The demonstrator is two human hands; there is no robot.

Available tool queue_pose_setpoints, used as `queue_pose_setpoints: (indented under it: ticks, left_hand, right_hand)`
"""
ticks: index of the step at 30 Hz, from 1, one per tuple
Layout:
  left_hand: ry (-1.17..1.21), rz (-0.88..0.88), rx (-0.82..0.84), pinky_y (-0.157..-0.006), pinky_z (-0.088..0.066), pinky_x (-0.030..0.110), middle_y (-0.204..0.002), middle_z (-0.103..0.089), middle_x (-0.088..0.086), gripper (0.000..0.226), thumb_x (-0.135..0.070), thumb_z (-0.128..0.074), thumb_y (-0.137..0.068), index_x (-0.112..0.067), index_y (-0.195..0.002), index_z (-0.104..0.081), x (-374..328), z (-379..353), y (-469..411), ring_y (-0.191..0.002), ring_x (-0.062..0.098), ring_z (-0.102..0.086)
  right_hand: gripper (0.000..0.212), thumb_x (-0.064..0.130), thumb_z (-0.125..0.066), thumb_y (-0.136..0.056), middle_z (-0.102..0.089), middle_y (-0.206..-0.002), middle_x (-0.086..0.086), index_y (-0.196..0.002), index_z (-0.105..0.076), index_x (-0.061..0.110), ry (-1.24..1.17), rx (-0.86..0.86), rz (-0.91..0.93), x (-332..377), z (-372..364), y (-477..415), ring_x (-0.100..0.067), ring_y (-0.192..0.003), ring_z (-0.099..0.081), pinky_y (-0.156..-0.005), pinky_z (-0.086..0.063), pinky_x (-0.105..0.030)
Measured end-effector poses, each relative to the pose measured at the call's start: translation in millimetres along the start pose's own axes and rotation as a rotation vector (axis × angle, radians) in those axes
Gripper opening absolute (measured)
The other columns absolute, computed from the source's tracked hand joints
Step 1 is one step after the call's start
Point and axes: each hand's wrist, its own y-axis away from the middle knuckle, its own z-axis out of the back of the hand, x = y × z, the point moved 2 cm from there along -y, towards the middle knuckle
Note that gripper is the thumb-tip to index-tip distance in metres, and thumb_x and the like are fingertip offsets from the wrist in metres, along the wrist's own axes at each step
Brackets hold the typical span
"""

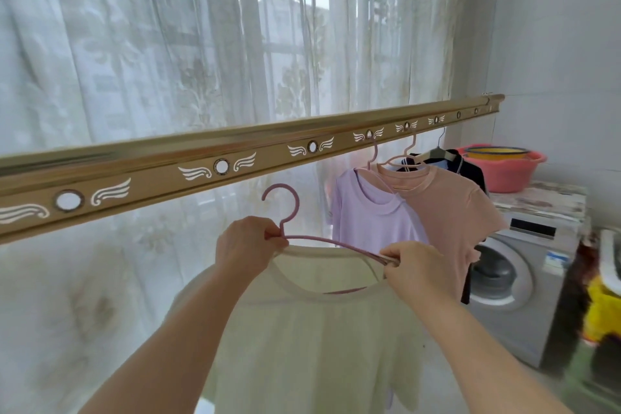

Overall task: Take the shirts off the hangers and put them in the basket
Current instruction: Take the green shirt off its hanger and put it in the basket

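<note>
- Laundry balcony: white lace curtain [134, 60] is covering the window across the whole back, from 9 to 1 o'clock.
- Gold drying rail [268, 151] with wing marks and round holes is running across the frame from 9 o'clock up toward 2 o'clock.
- Cream shirt [312, 346] is hanging on the pink hanger [297, 204] at 6 o'clock, in front of the person, body draping down between the forearms.
- Pink hanger's hook is sitting just below the rail, not touching it; its lower bar is showing through the neck opening.
- Left hand [247, 240] is gripping the pink hanger at the base of the hook, fingers curled round it.
- Right hand [415, 267] is pinching the hanger's right end together with the collar edge, fingers clamped.
- Lilac shirt [373, 222] and salmon shirt [450, 212] are hanging from the rail at 2 o'clock, overlapping, salmon in front.
- Dark garment [470, 168] is hanging behind them, mostly hidden.
- Washing machine [517, 296] is standing at 3 o'clock against the wall.
- Pink basin [507, 175] is sitting on top of it, with a yellow basin [494, 153] nested inside.
</note>
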Motion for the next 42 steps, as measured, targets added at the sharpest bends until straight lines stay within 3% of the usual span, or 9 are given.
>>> queue_pose_setpoints:
  ticks: [5,9,12,17,21,24,27,32,42]
  left_hand:
    - [0.196,-0.016,-0.067,-0.065,-0.041,0.026,-0.079,-0.068,-0.005,0.005,-0.029,-0.071,-0.082,-0.026,-0.085,-0.074,0,3,-4,-0.079,0.017,-0.059]
    - [0.362,-0.064,-0.090,-0.065,-0.047,0.028,-0.079,-0.070,-0.003,0.002,-0.021,-0.072,-0.083,-0.020,-0.084,-0.073,0,1,-2,-0.075,0.016,-0.061]
    - [0.405,-0.067,-0.086,-0.072,-0.050,0.032,-0.081,-0.071,0.000,0.002,-0.019,-0.072,-0.083,-0.018,-0.083,-0.074,6,-5,-2,-0.078,0.017,-0.063]
    - [0.483,-0.019,-0.143,-0.068,-0.049,0.030,-0.077,-0.071,-0.001,0.004,-0.015,-0.072,-0.082,-0.017,-0.079,-0.073,17,-14,-5,-0.075,0.017,-0.063]
    - [0.640,-0.003,-0.162,-0.064,-0.043,0.020,-0.071,-0.069,-0.007,0.005,-0.015,-0.074,-0.080,-0.017,-0.076,-0.072,14,-13,-11,-0.070,0.010,-0.061]
    - [0.690,-0.130,-0.080,-0.067,-0.042,0.009,-0.074,-0.070,-0.011,0.011,-0.011,-0.075,-0.079,-0.021,-0.076,-0.073,-7,-8,-11,-0.076,0.006,-0.063]
    - [0.737,-0.256,-0.099,-0.076,-0.047,0.015,-0.074,-0.071,-0.008,0.012,-0.007,-0.074,-0.080,-0.019,-0.077,-0.073,-25,0,-12,-0.079,0.009,-0.065]
    - [0.962,-0.229,-0.115,-0.077,-0.053,0.020,-0.069,-0.068,-0.007,0.007,-0.004,-0.071,-0.082,-0.010,-0.080,-0.072,-41,10,-18,-0.070,0.007,-0.063]
    - [0.449,-0.226,-0.291,-0.076,-0.045,0.009,-0.084,-0.069,-0.012,0.005,-0.012,-0.068,-0.086,-0.016,-0.088,-0.071,26,5,-31,-0.082,0.007,-0.065]
  right_hand:
    - [0.031,0.006,-0.052,-0.082,-0.074,-0.101,0.004,-0.096,-0.076,0.022,-0.105,-0.027,-0.117,-7,6,-4,-0.021,-0.096,-0.064,-0.074,-0.045,-0.025]
    - [0.022,-0.008,-0.050,-0.091,-0.070,-0.058,-0.002,-0.100,-0.066,0.002,-1.002,0.166,-0.563,-23,-2,-13,-0.012,-0.049,-0.065,-0.051,-0.053,-0.021]
    - [0.026,-0.009,-0.037,-0.096,-0.065,-0.046,-0.004,-0.093,-0.058,0.006,-1.268,0.257,-0.727,-27,-9,-11,-0.010,-0.036,-0.061,-0.033,-0.046,-0.016]
    - [0.032,-0.006,-0.032,-0.097,-0.063,-0.042,0.000,-0.097,-0.058,0.013,-1.255,0.254,-0.776,-28,-11,-23,-0.011,-0.033,-0.059,-0.032,-0.044,-0.015]
    - [0.033,-0.007,-0.037,-0.095,-0.063,-0.052,-0.002,-0.110,-0.060,0.012,-1.127,0.218,-0.709,-25,-18,-33,-0.018,-0.060,-0.054,-0.053,-0.043,-0.028]
    - [0.017,-0.004,-0.052,-0.088,-0.054,-0.063,-0.008,-0.097,-0.066,-0.009,-0.903,0.265,-0.503,-9,-33,-35,-0.018,-0.054,-0.047,-0.052,-0.032,-0.022]
    - [0.013,0.003,-0.062,-0.085,-0.061,-0.061,-0.005,-0.076,-0.070,0.009,-0.776,0.264,-0.401,9,-50,-31,-0.015,-0.051,-0.053,-0.037,-0.036,-0.015]
    - [0.011,0.019,-0.070,-0.079,-0.072,-0.077,0.001,-0.068,-0.068,0.022,-0.584,0.271,-0.414,6,-93,-19,-0.019,-0.079,-0.067,-0.077,-0.054,-0.028]
    - [0.008,0.019,-0.062,-0.075,-0.067,-0.066,0.001,-0.074,-0.069,0.014,-0.597,0.296,-0.437,6,-108,-8,-0.021,-0.065,-0.063,-0.067,-0.052,-0.029]
